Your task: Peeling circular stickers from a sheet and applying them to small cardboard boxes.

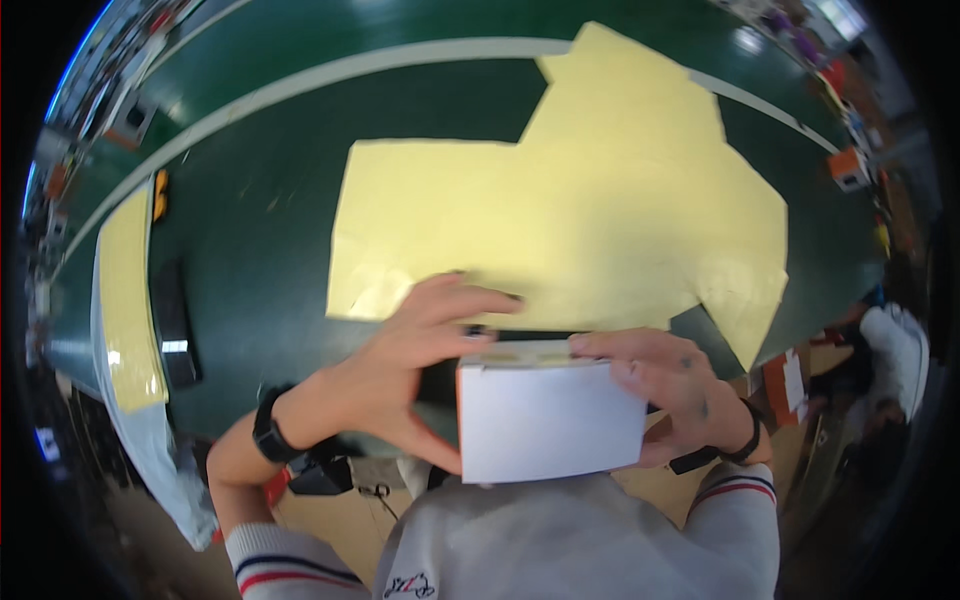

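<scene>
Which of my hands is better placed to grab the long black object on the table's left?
Probably your left hand: it's nearer the black object and spread open, its thumb by the white box. Your right hand grips that box.

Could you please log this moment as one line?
right hand: holds white box; left hand: spread at box's left end; yellow sheets: on green table

Green surface [240,230], long black object [174,315]
</scene>
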### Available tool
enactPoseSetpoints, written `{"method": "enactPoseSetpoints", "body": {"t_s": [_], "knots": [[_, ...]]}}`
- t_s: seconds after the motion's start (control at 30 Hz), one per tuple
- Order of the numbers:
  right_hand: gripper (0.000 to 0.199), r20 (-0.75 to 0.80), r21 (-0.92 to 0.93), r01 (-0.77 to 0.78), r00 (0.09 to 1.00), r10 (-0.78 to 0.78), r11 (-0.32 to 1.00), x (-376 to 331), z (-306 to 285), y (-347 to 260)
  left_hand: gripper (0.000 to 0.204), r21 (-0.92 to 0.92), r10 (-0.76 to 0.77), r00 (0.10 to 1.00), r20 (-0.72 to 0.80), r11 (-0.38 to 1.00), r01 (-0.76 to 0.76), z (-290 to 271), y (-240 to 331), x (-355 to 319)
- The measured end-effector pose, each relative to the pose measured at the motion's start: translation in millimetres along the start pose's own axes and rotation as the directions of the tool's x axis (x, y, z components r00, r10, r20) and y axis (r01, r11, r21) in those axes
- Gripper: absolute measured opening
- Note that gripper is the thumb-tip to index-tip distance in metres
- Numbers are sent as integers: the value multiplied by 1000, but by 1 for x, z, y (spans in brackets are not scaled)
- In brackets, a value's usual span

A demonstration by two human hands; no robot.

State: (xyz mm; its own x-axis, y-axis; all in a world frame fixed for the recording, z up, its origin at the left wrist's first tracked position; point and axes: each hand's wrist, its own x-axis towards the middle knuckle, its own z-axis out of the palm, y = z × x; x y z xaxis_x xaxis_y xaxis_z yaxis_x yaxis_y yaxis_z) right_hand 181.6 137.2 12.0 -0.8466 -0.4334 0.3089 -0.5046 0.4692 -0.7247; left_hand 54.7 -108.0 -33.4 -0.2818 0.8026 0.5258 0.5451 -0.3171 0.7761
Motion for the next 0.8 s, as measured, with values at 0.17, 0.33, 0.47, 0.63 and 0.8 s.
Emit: {"method": "enactPoseSetpoints", "body": {"t_s": [0.17, 0.33, 0.47, 0.63, 0.8], "knots": [[80, -389, -70, -90, 920, 56, 993, -12, -41, 18, 90, 456, -216, 931, -296, 824, 336, -32, -2, -3], [71, -891, 20, -330, 422, 166, 944, -58, -129, 89, 81, 715, -410, 793, -450, 367, 596, -36, -7, -9], [63, -972, -131, -721, 228, 54, 681, -144, -219, 155, 85, 726, -505, 685, -525, 155, 670, -43, -11, -7], [68, -951, -280, -942, 298, 79, 186, -220, -282, 202, 98, 635, -538, 625, -565, 200, 746, -65, -22, -8], [84, -986, -159, -949, 141, 86, -272, -161, -277, 209, 79, 584, -585, 534, -611, 122, 802, -80, -15, -13]]}}
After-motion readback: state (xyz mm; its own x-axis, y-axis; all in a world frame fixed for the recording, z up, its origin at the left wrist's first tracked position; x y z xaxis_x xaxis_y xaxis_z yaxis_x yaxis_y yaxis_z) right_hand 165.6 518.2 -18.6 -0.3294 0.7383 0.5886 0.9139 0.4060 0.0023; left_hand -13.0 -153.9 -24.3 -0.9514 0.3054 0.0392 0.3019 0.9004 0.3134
